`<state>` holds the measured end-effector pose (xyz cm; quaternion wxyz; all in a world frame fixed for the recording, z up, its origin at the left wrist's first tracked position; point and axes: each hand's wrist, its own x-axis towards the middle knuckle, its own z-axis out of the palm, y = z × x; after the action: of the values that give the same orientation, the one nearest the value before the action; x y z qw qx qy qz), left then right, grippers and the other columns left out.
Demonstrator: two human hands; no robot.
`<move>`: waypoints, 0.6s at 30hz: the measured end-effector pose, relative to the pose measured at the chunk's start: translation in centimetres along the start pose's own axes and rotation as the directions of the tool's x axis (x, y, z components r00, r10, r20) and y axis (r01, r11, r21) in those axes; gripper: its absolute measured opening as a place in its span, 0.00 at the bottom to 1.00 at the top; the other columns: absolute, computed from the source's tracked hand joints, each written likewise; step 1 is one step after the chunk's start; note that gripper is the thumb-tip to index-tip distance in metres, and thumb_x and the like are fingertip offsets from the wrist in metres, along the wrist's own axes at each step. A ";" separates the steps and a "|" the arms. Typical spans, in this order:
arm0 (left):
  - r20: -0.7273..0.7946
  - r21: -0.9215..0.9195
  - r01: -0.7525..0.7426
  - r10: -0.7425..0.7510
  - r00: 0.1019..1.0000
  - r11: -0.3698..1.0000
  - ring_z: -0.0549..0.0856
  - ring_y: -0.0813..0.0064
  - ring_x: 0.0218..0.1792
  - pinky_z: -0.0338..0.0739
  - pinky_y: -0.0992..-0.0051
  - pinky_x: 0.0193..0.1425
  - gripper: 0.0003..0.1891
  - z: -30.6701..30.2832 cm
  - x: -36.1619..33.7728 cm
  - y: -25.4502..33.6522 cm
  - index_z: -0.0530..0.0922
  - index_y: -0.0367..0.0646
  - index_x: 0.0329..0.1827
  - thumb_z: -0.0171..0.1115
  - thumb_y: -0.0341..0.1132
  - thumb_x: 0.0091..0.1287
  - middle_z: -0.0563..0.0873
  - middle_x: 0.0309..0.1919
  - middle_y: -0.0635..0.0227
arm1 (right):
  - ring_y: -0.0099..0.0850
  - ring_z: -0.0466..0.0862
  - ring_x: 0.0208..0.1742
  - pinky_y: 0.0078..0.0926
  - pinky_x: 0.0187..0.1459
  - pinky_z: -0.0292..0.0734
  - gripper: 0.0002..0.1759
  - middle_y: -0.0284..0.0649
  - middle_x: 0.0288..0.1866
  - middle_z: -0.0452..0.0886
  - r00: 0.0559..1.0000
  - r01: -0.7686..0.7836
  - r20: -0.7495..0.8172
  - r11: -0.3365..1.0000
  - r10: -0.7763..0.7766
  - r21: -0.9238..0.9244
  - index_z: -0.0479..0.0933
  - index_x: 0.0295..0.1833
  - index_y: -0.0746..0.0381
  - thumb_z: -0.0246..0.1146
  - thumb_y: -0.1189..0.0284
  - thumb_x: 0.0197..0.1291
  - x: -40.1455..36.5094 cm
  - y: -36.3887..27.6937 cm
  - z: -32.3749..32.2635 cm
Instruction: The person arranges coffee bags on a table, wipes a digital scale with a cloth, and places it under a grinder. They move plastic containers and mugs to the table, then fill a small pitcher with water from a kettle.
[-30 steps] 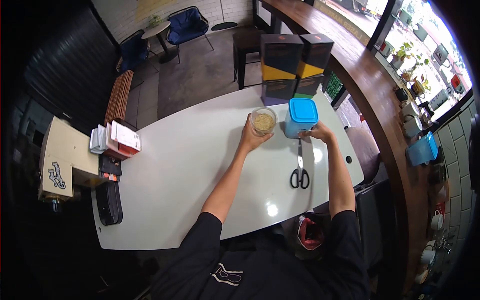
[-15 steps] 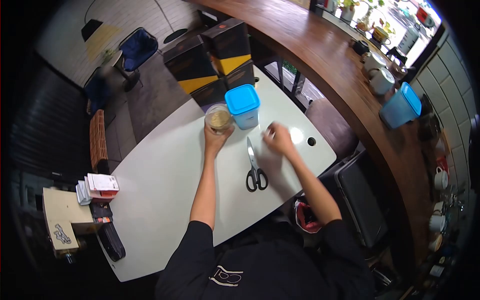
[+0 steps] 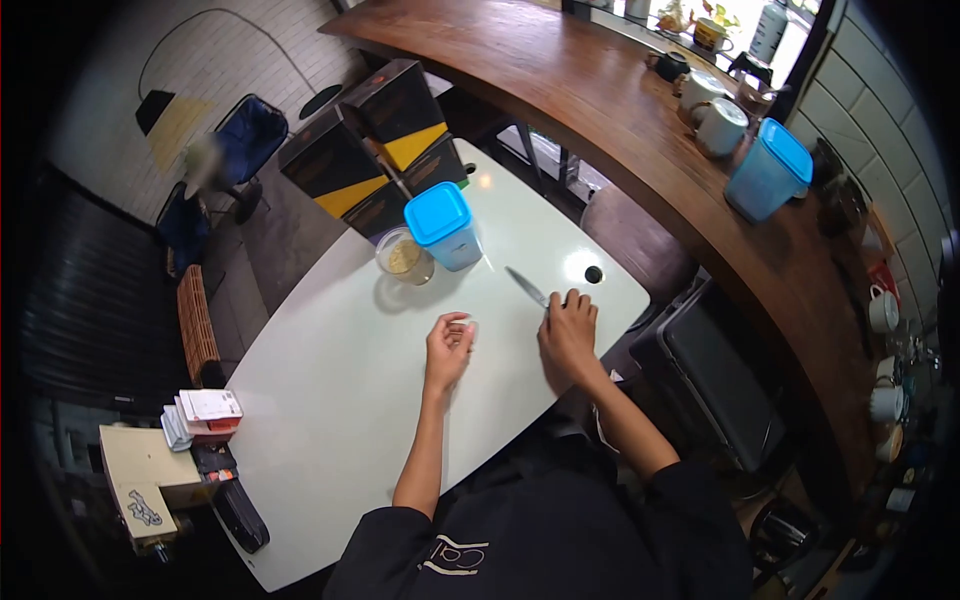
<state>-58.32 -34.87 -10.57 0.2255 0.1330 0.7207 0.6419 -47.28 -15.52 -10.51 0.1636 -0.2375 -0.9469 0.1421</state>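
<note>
My right hand (image 3: pixel 572 335) is palm down over the handles of a pair of scissors (image 3: pixel 526 287), gripping them against the white table. Only the blades show, pointing toward the far left; the handles are hidden under the fingers. Nearer the middle, my left hand (image 3: pixel 450 350) hovers with loosely curled fingers, thumb apart from them, and nothing visible in it. Beyond it stands a clear round jar (image 3: pixel 405 258) holding a beige, grainy content. Right beside the jar is an upright translucent container with a blue lid (image 3: pixel 440 225).
Black and yellow boxes (image 3: pixel 335 160) are stacked at the table's far end. Papers (image 3: pixel 210 405) and a black case (image 3: pixel 240 515) lie at the left edge. A wooden counter (image 3: pixel 560 90) curves along the right, bearing mugs (image 3: pixel 722 127) and another blue-lidded container (image 3: pixel 768 170).
My left hand has let go of the jar and drawn back toward me. My right hand has taken hold of the scissors and shifted them right. The view has turned somewhat.
</note>
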 end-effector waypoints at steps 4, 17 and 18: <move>0.170 -0.008 -0.049 0.050 0.984 0.999 0.79 0.82 0.35 0.76 0.78 0.41 0.13 4.4 0.7 1.4 0.76 0.39 0.52 0.63 0.31 0.67 0.81 0.37 0.70 | 0.47 0.72 0.43 0.44 0.43 0.68 0.16 0.52 0.40 0.71 0.995 0.009 -0.095 1.000 -0.011 -0.014 0.69 0.39 0.68 0.64 0.73 0.45 0.3 5.2 0.2; 0.535 -0.200 -0.529 0.544 0.646 0.825 0.79 0.76 0.46 0.76 0.73 0.51 0.24 24.3 5.7 16.2 0.71 0.42 0.59 0.69 0.31 0.61 0.78 0.43 0.68 | 0.55 0.79 0.42 0.49 0.44 0.72 0.10 0.54 0.38 0.77 0.841 -0.406 -0.303 0.893 0.448 0.191 0.71 0.39 0.66 0.62 0.74 0.54 -8.1 14.0 -24.5; 0.529 -0.167 -0.635 0.612 0.588 0.754 0.78 0.72 0.50 0.76 0.70 0.52 0.30 26.6 6.0 18.2 0.68 0.43 0.62 0.72 0.34 0.59 0.78 0.48 0.64 | 0.55 0.78 0.42 0.49 0.44 0.72 0.09 0.53 0.37 0.77 0.806 -0.460 -0.348 0.877 0.479 0.140 0.72 0.39 0.66 0.62 0.74 0.54 -8.6 15.8 -26.6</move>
<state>-52.11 -6.37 4.42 0.1818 0.5606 0.5430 0.5982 -23.68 -1.33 6.05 0.3057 -0.4826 -0.8063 0.1537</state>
